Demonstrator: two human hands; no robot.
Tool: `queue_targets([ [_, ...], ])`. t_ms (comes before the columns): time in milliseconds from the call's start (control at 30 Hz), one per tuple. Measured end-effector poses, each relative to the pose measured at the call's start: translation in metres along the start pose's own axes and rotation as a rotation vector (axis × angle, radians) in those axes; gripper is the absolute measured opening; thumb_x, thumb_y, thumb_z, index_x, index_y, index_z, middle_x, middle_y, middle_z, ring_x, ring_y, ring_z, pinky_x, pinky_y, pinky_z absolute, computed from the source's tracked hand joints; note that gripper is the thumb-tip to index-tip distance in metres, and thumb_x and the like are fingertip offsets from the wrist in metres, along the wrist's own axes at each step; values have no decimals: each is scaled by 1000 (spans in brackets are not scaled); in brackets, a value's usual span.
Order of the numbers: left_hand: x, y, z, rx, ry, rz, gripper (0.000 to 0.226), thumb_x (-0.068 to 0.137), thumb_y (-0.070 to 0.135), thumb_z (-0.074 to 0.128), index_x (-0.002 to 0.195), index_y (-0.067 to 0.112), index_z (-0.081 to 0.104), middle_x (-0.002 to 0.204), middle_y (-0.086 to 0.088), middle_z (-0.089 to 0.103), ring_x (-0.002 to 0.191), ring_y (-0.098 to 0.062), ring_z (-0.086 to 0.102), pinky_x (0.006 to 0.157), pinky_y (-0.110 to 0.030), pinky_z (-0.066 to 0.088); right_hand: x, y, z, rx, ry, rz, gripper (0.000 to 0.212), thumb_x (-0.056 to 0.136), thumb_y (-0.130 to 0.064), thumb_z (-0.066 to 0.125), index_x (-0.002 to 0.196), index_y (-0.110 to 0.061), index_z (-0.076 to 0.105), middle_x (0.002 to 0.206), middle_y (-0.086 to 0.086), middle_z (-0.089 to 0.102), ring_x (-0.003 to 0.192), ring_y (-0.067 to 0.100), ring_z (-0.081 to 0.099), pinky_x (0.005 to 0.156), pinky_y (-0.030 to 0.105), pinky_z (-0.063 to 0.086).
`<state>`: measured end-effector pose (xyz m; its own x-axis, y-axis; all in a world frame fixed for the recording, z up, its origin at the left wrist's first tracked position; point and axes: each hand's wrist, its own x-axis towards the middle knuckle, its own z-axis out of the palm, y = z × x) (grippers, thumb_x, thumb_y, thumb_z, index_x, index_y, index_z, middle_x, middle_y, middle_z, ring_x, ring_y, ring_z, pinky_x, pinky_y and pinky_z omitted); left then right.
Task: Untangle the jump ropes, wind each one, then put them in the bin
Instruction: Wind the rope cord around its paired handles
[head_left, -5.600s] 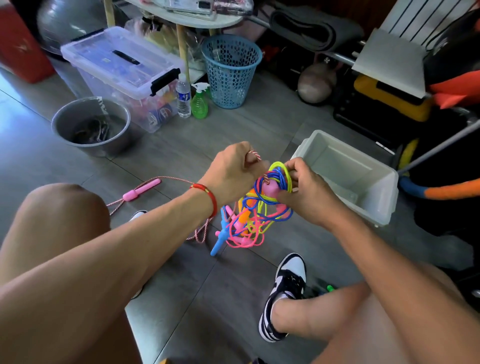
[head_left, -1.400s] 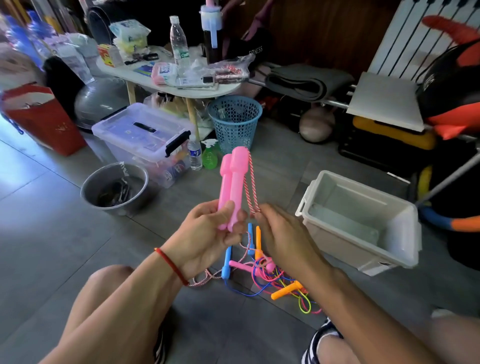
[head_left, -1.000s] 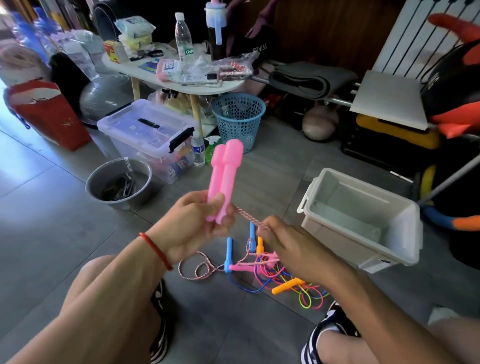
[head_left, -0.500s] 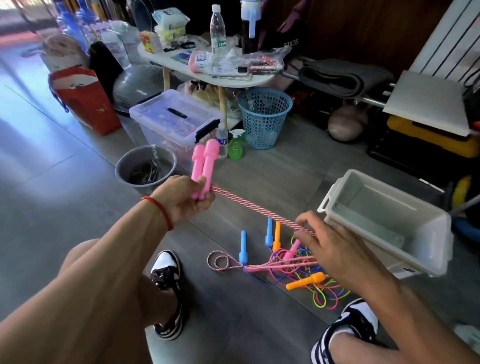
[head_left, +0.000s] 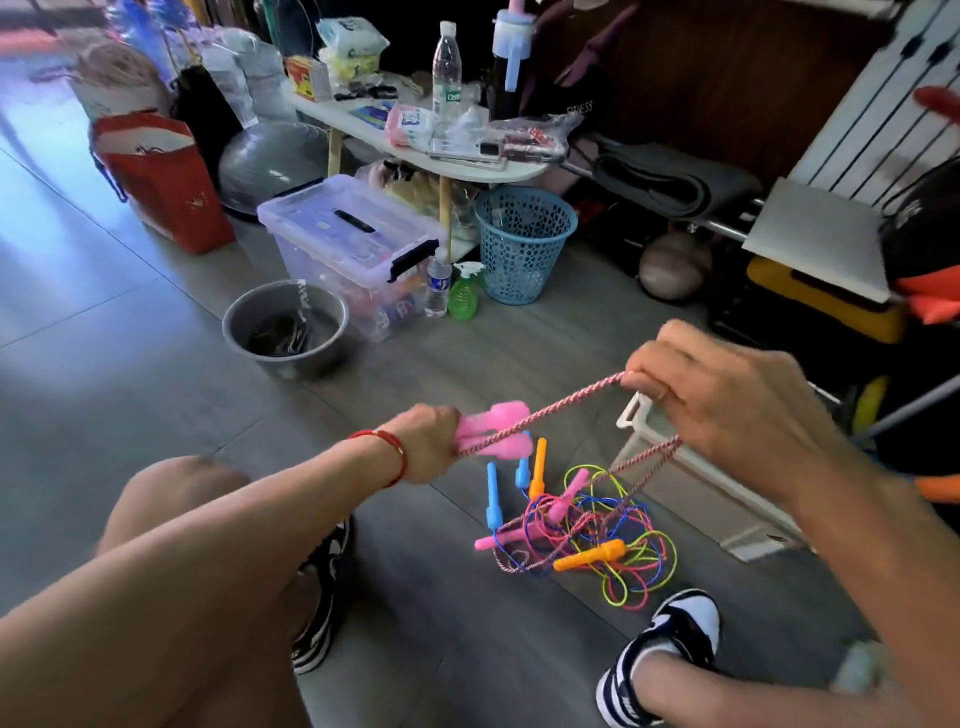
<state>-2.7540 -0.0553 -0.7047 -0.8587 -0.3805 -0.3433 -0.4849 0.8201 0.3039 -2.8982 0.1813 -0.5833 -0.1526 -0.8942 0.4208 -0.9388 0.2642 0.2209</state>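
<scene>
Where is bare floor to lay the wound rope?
Bare floor lies left of the metal bowl, and between the left hand and the clear lidded box. Crowded: the tangled ropes beside the white bin, under the right hand.

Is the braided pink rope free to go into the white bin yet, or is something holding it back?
Not free: the braided rope trails from the right hand into the tangled pile on the floor. The white bin lies just behind.
</scene>
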Motion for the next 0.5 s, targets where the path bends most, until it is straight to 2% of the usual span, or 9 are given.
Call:
queue_targets([
  [133,-31,25,18,125,-167,271,30,91,3,49,121,6,53,113,-16,66,105,-37,64,73,-31,42,22,18,0,-60,-53,-16,40,103,-50,37,95,-22,65,82,-2,57,61,26,64,39,31,40],
  [200,-46,26,27,98,-199,388,34,88,1,50,121,10,52,113,-16,65,103,-38,64,79,-35,45,29,23,12,-55,-89,-41,46,102,-56,32,96,-23,64,83,-2,59,60,27,64,40,32,41],
  [267,-61,26,28,43,-198,504,39,85,-1,48,122,12,52,112,-14,65,100,-36,62,79,-34,44,37,26,22,-64,-102,-54,46,101,-59,33,95,-24,62,82,-3,61,64,27,64,43,31,41],
  [333,-75,22,18,-74,-137,593,44,82,-5,46,122,13,53,107,-10,66,91,-27,60,73,-25,39,43,34,32,-51,-135,13,44,98,-62,37,96,-26,62,87,-5,64,75,25,66,51,32,41],
  [400,-84,16,1,-246,-32,674,36,84,-6,49,114,13,55,94,4,63,79,-6,57,71,-13,36,43,47,45,64,-239,144,41,94,-64,42,96,-29,64,93,-7,67,87,21,64,62,35,44],
  [467,-89,8,-16,-361,94,730,19,91,0,55,101,15,54,83,22,53,73,12,50,68,-3,32,38,54,60,298,-379,260,45,91,-68,45,90,-28,66,86,-5,68,84,21,64,71,42,51],
  [500,-91,6,-22,-389,136,724,14,95,6,55,98,19,52,80,24,50,71,12,49,67,-3,32,33,54,67,413,-429,300,46,89,-69,46,86,-27,67,80,-3,67,79,23,63,73,46,51],
])
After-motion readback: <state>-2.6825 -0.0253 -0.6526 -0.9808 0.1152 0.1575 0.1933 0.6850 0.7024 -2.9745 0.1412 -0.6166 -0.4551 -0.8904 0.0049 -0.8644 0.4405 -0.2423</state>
